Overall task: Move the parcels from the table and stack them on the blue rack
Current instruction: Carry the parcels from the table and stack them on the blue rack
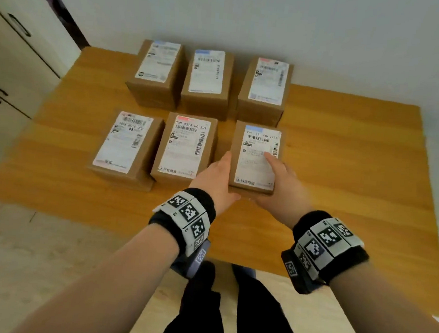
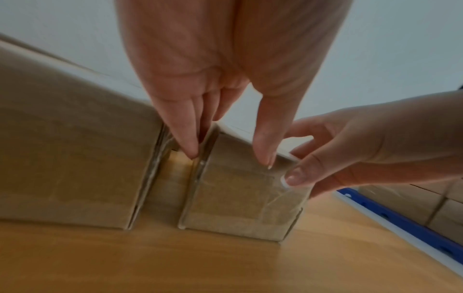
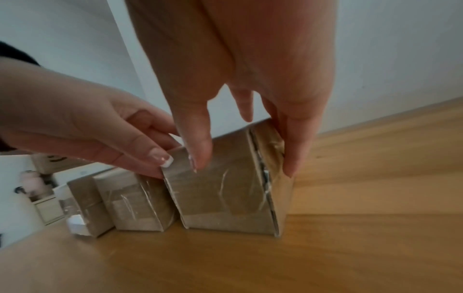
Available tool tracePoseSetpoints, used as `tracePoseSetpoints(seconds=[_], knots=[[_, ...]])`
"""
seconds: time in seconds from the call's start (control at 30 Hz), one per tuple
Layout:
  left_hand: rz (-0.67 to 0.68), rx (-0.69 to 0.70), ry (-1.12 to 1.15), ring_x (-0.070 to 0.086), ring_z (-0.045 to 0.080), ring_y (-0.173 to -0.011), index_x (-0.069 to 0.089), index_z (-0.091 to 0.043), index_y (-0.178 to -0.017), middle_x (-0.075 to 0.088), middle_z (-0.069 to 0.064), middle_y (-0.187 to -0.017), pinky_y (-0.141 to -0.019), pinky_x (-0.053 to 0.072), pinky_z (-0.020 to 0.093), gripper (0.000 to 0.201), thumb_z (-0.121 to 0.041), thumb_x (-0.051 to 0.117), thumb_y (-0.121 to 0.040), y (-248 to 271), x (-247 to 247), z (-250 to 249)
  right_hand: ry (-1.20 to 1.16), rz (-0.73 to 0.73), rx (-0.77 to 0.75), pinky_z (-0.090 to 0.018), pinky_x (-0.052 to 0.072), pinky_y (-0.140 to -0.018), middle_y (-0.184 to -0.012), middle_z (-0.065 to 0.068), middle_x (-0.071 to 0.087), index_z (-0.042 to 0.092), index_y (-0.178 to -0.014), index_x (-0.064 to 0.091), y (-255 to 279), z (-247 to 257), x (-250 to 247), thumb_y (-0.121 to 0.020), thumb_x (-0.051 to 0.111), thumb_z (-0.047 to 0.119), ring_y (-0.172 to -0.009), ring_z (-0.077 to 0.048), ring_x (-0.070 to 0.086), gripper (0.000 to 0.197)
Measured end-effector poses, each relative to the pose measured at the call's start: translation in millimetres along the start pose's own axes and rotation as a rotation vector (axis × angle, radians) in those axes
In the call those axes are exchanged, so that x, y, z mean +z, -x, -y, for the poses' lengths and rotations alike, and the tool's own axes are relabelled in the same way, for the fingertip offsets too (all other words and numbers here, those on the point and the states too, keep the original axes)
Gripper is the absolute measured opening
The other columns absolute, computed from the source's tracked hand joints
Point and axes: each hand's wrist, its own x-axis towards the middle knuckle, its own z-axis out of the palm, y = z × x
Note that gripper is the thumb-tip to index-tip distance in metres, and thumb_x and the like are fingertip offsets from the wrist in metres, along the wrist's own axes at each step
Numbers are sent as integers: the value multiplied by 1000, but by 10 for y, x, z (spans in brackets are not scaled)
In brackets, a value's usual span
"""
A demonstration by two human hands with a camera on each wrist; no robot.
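Parcels sit in two rows of three on my desk. My left hand clasps the left side of the near right parcel, its fingers hidden between boxes; my right hand clasps its right side, labels blurred.

A white cabinet with black slot handles stands at the left of the orange-brown wooden bench, its far edge against a plain pale grey wall. Pale tiled floor lies below the bench's near edge.
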Motion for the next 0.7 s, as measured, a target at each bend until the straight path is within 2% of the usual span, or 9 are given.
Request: tracePoseSetpoints(seconds=[0.17, 0.23, 0.33, 0.43, 0.57, 0.67, 0.7], knots=[[-29, 145, -55, 49, 20, -120, 10, -19, -148, 47, 5, -137, -96, 42, 31, 87, -24, 67, -83, -19, -49, 9, -64, -113, 87, -31, 38, -101, -155, -9, 15, 29, -149, 16, 121, 85, 36, -79, 69, 13, -136, -27, 31, 90], [-84, 222, -58, 52, 18, -117, 12, -23, -148, 50, 2, -134, -95, 47, 33, 87, -28, 68, -81, -19, -110, -29, -114, -193, 85, -27, 38, -99, -154, -7, 16, 27, -149, 18, 226, 126, -49, -79, 69, 11, -135, -25, 31, 88], [-162, 326, -12, 52, 16, -118, 15, -25, -148, 51, 0, -135, -96, 47, 34, 86, -33, 68, -81, 38, -284, -237, -139, -326, 68, -19, 34, -94, -150, -4, 23, 25, -147, 23, 407, 187, -293, -78, 71, 12, -132, -21, 33, 85], [-237, 446, -16, 50, 15, -121, 15, -22, -149, 50, 0, -136, -97, 43, 31, 85, -33, 67, -82, 132, -495, -583, -122, -492, 8, -22, 38, -96, -148, -4, 30, 23, -145, 28, 599, 220, -658, -76, 73, 15, -131, -19, 36, 83], [-311, 599, -5, 51, 15, -120, 20, -21, -148, 52, -1, -134, -100, 44, 36, 85, -34, 69, -80, 291, -655, -1177, -128, -662, -77, -12, 34, -89, -142, 1, 37, 22, -144, 31, 967, 138, -1220, -76, 73, 14, -126, -12, 39, 80], [-357, 704, 18, 51, 14, -121, 22, -21, -148, 52, -1, -135, -100, 44, 37, 85, -34, 70, -79, 506, -654, -1716, -136, -770, -129, -14, 36, -96, -143, 1, 39, 23, -142, 34, 1344, -57, -1630, -75, 75, 16, -127, -13, 41, 80], [-374, 742, 23, 51, 14, -121, 22, -20, -148, 52, -1, -135, -101, 44, 37, 85, -34, 70, -79, 594, -625, -1911, -129, -803, -143, -10, 34, -95, -143, 1, 39, 23, -142, 35, 1497, -147, -1773, -75, 76, 17, -126, -13, 42, 79]])
